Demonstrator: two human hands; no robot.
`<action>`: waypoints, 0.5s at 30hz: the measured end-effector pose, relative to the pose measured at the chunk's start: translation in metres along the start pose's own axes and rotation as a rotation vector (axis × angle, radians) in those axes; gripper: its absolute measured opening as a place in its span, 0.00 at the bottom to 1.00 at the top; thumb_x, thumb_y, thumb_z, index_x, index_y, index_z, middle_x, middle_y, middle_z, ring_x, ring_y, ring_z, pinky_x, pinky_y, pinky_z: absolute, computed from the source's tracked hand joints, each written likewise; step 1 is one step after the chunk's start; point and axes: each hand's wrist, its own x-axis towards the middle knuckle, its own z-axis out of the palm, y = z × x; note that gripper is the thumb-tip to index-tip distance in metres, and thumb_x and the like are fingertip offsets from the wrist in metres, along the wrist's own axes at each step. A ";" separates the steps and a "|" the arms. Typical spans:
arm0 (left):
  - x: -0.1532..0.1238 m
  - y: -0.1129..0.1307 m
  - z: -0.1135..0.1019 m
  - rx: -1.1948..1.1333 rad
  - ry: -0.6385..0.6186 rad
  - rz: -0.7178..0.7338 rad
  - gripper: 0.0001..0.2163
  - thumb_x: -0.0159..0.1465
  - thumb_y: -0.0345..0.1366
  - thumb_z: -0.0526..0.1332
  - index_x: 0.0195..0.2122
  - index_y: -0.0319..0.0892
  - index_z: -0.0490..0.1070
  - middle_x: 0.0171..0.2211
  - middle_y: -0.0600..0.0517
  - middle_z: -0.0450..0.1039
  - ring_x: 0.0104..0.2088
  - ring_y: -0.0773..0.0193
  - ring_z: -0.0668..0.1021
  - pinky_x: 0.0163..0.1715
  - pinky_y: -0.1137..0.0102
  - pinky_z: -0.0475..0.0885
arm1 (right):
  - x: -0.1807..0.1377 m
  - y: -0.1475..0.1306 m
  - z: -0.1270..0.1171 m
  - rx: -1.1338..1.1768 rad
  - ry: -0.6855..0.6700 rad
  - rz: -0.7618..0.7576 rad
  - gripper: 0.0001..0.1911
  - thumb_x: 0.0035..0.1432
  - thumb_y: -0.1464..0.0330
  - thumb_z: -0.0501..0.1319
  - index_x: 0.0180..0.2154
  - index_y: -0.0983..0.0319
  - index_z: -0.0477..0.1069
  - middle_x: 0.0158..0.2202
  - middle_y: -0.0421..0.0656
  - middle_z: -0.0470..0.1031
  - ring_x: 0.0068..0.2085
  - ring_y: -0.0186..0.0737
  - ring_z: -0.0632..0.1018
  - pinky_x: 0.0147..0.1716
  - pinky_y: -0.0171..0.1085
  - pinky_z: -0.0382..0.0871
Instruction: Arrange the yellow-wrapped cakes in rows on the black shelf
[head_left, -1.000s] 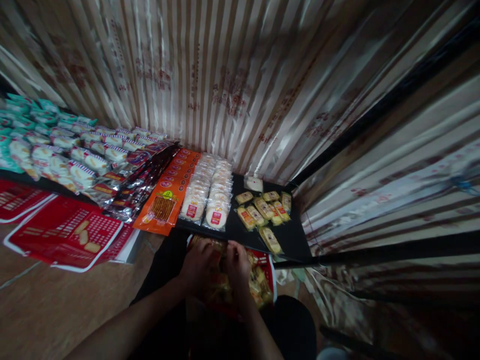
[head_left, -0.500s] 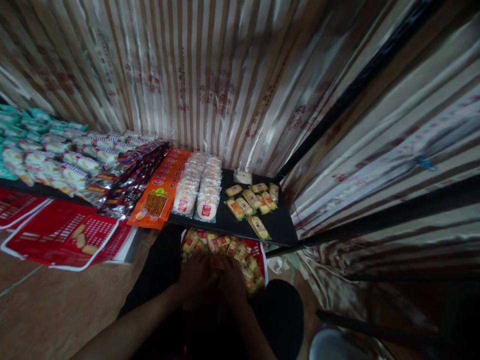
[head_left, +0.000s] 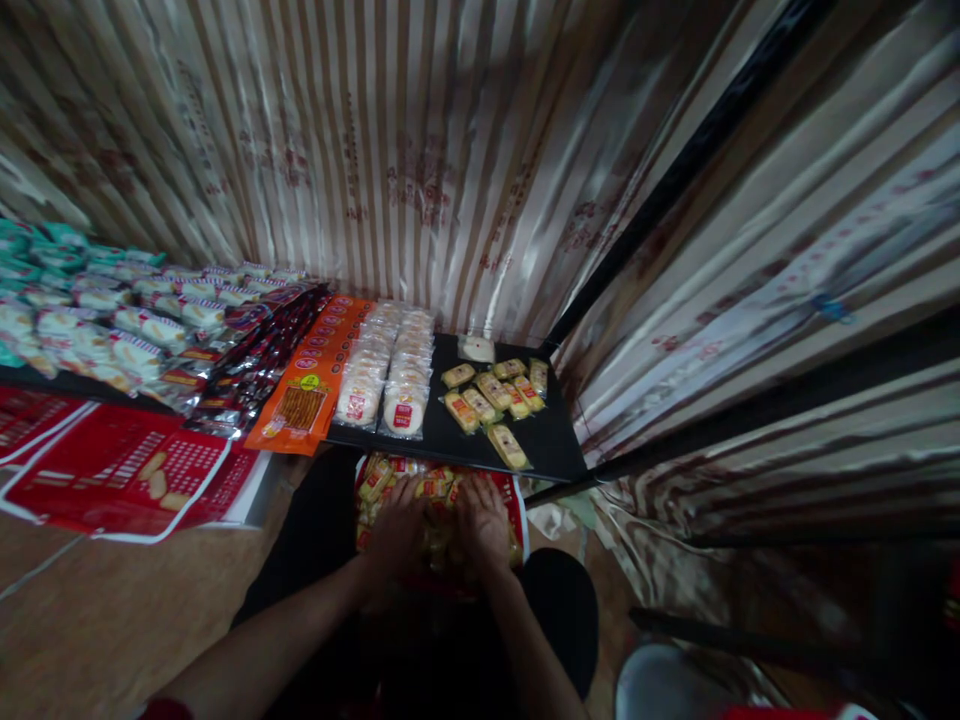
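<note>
In the head view, the left hand [head_left: 400, 525] rests over wrapped biscuits [head_left: 375, 480] in an open red bag [head_left: 520, 512] between the person's knees [head_left: 564, 610]. Its fingers reach forward, loosely bent; whether they grip a packet I cannot tell. The right hand [head_left: 484, 522] lies just beside it on the same heap, fingers stretched out and slightly parted, with nothing seen in their hold.

Just beyond the bag is a black shelf [head_left: 551, 440]. Similar loose packets [head_left: 491, 388] lie near its right end. Left of them stand two rows of round crackers [head_left: 405, 405], then an orange packet [head_left: 300, 395] and dark packets [head_left: 244, 375].
</note>
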 end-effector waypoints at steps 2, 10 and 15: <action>0.007 0.001 -0.002 -0.010 -0.021 0.020 0.24 0.58 0.26 0.51 0.57 0.41 0.58 0.61 0.43 0.54 0.62 0.54 0.55 0.59 0.53 0.52 | 0.008 -0.009 0.003 0.003 -0.110 -0.069 0.22 0.59 0.68 0.48 0.54 0.58 0.64 0.56 0.47 0.67 0.61 0.49 0.58 0.56 0.49 0.50; 0.013 -0.006 0.004 -0.020 -0.155 -0.092 0.24 0.56 0.31 0.54 0.56 0.39 0.61 0.59 0.40 0.57 0.59 0.46 0.60 0.57 0.49 0.52 | 0.032 0.018 0.008 -0.150 -0.198 0.067 0.21 0.58 0.70 0.49 0.51 0.56 0.68 0.55 0.48 0.68 0.57 0.56 0.62 0.53 0.52 0.52; 0.011 -0.011 0.001 -0.026 -0.109 -0.078 0.16 0.57 0.30 0.53 0.46 0.37 0.70 0.53 0.41 0.63 0.53 0.50 0.66 0.56 0.54 0.57 | 0.046 0.024 0.010 -0.137 -0.214 0.137 0.19 0.59 0.65 0.50 0.48 0.61 0.70 0.49 0.52 0.72 0.52 0.53 0.69 0.50 0.48 0.57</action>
